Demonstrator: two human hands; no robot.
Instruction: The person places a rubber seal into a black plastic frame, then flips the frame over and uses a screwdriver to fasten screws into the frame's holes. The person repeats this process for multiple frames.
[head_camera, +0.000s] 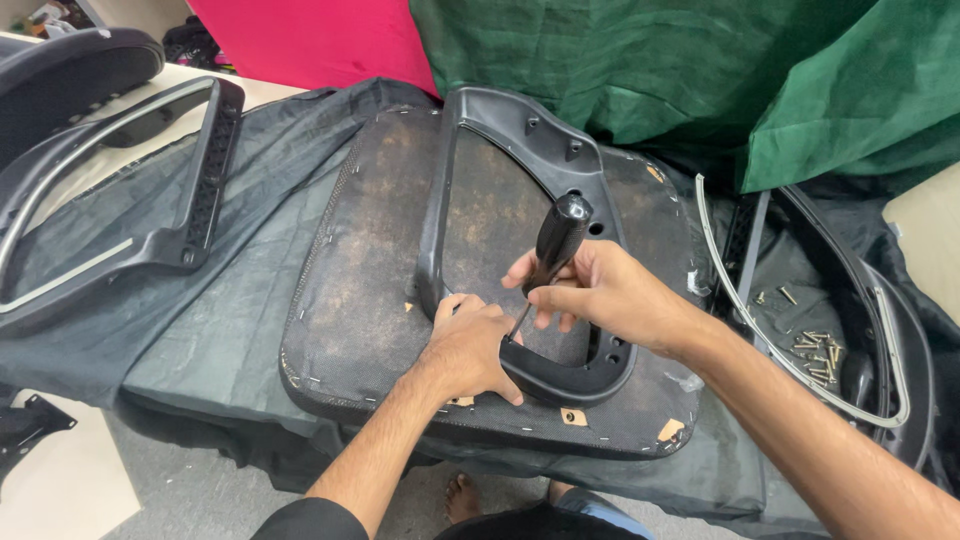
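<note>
**Head view: screwdriver held steep over the near corner of a seat frame**

Head camera looking down on an upturned seat pad (370, 290), dark, stapled round the edge, lying on grey cloth (200, 330). Black plastic frame (520, 140) resting on top of the pad, long axis running from near edge to far edge, tilted slightly rightward at the far end.

Right hand (610, 295) wrapped narrow around a screwdriver (555, 250): fingers curled on the lower part of the black handle, thumb side toward the shaft. Long axis of the tool steep, handle end up and leaning away to the right, thin metal shaft pointing down and to the left, toward the near left corner of the frame. Tip hidden behind the left hand; contact with any screw impossible to confirm.

Left hand (470, 350) lying just below and left of the tool, fingers folded and pressed on the near rim of the frame, thumb stretched along the curved lower edge. Touching the frame, gripping nothing loose. Of the two hands, left nearer the tip, right nearer the handle top.

Off to the right, well apart: loose screws (815, 355) scattered inside another black frame (890, 330). Far left, a third frame (120, 190) on the cloth. Green fabric (700, 70) and pink fabric (320, 40) behind.
</note>
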